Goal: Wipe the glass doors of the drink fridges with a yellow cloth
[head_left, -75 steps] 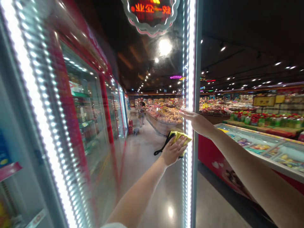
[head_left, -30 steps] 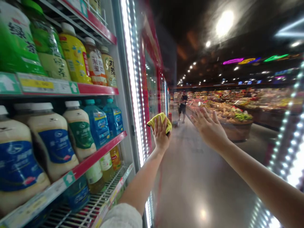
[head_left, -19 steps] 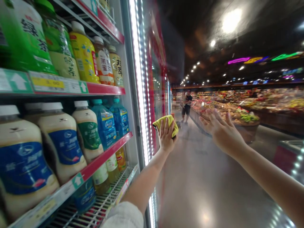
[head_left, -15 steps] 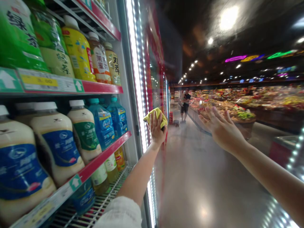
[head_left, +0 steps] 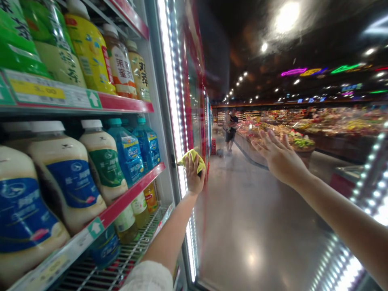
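Observation:
My left hand (head_left: 195,174) grips a yellow cloth (head_left: 197,159), fingers spread over it, and presses it to the edge of the cooler's opening beside the lit LED strip (head_left: 171,74). Part of the cloth is covered by my fingers. My right hand (head_left: 280,157) is held out at the right, fingers stretched and apart, with nothing in it. Light rows reflect around that arm as on a glass pane; whether the palm touches the glass I cannot tell.
Shelves of bottled drinks (head_left: 72,182) fill the left side, edged with a red price rail (head_left: 133,192). A wire rack (head_left: 130,250) lies below. Down the shiny floor (head_left: 236,226) a person (head_left: 232,127) stands beside produce counters (head_left: 306,139).
My left hand has slid the cloth a little downward along the lit edge. The view has shifted slightly; my right hand keeps its outstretched shape.

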Demonstrator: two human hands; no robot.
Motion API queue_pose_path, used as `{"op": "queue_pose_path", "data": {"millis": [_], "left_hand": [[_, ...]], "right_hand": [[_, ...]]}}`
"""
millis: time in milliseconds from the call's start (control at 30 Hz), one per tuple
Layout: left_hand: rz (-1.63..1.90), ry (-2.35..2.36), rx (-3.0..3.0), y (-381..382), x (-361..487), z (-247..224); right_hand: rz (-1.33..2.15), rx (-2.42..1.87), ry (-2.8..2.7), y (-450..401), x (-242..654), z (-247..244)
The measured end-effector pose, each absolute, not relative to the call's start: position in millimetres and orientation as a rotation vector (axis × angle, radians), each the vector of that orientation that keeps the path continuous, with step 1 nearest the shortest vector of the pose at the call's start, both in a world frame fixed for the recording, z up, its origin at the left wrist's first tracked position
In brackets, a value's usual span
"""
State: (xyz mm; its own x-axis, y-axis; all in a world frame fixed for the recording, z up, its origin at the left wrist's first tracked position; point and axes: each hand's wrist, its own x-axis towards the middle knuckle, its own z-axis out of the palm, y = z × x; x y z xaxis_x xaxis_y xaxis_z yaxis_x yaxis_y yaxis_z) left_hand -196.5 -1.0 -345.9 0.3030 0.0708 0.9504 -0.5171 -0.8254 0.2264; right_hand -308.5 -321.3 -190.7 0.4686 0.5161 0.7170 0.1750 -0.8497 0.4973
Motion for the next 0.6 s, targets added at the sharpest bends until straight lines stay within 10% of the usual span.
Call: {"op": "queue_pose_path", "data": {"millis": [333,600], "left_hand": [[1.450,-0.635,2.221,-69.5,-222.9,-431.9],[1.587,-1.299,2.261,-129.7,-246.6,-364.8]], "right_hand": [[1.301,2.402,0.546,-316.1,-314.9,-189.4],[1.324,2.368,0.510,-306.4,-324.7,-189.2]]}}
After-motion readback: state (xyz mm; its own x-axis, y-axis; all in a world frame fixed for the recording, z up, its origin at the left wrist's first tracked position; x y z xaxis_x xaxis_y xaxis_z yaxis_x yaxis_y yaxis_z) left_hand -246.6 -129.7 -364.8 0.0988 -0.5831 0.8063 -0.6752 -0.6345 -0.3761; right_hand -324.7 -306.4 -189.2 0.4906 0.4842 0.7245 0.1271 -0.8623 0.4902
